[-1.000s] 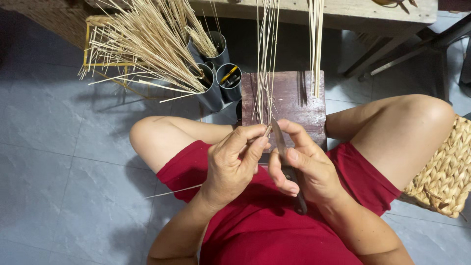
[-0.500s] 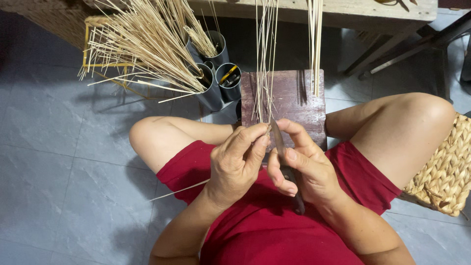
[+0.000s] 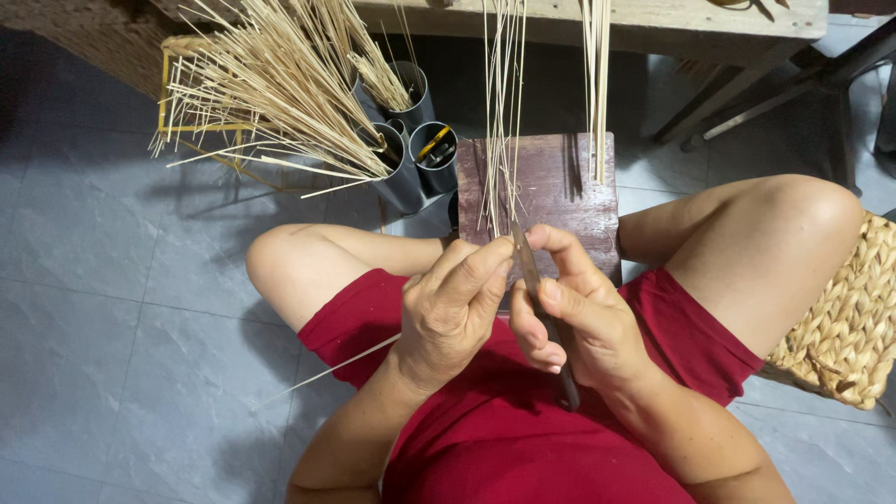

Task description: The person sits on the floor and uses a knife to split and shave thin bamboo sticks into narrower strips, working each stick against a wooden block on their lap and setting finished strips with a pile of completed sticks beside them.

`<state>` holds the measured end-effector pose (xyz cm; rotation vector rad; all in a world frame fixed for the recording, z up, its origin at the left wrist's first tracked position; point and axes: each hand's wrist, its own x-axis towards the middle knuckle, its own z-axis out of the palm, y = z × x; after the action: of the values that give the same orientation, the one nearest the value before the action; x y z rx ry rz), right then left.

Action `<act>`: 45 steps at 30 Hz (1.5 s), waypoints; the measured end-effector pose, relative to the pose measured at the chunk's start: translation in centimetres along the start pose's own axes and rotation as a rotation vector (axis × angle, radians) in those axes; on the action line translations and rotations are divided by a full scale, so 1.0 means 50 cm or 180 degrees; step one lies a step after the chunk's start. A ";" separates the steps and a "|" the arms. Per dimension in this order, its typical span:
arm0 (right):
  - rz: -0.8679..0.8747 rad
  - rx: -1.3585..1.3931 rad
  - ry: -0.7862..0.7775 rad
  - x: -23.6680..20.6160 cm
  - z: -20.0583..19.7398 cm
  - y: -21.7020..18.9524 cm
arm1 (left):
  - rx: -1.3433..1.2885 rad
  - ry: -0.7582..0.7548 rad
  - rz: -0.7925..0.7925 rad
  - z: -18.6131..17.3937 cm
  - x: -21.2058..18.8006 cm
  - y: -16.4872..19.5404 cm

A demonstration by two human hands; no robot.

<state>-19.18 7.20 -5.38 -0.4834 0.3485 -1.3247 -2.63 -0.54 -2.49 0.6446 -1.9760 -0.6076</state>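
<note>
Bamboo sliver (image 3: 327,371), thin and pale, runs from the left hand (image 3: 455,313) down and out to the left, across the red shorts (image 3: 523,439) and over the grey tiled floor (image 3: 112,299). That hand's grip is closed on the sliver, thumb and forefinger pinching it just beside the blade. The right hand (image 3: 579,317) is wrapped tight around a slim dark knife (image 3: 541,313), whose tip points up toward a dark wooden block (image 3: 551,187) standing between the person's knees. The two hands are touching, held over the lap. Long pale strips (image 3: 502,103) hang down in front of the block, with another bunch (image 3: 595,84) just to the right. Behind the left knee stand dark round tubes (image 3: 415,163), and a big sheaf of thin sticks (image 3: 280,84) fans out above them. A woven seat (image 3: 845,327) lies under the right thigh. A wooden worktop (image 3: 672,19) crosses the top edge.
</note>
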 end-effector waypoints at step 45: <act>0.0520 -0.0035 0.0441 0.046 -0.032 -0.001 | 0.0016 -0.0881 -0.0912 -0.070 0.070 -0.011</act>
<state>-19.55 4.72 -6.65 -0.3651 0.5000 -1.2003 -0.92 -3.79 0.88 0.8955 -2.1568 -0.9066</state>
